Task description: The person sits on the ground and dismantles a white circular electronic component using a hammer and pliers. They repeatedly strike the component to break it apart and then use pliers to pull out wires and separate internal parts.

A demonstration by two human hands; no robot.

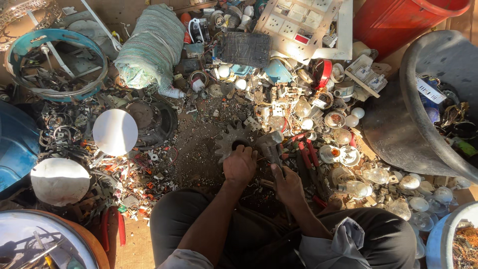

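Head view: left hand (239,166) closed, pressing on toothed metal gear (230,139) on the floor; its grip is hidden. Right hand (287,185) grasps hammer (270,144). Scrap crowds all sides.

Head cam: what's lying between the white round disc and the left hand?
In the head view, between the white round disc and the left hand lie a dark round metal pan and gritty ground strewn with small scrap bits.
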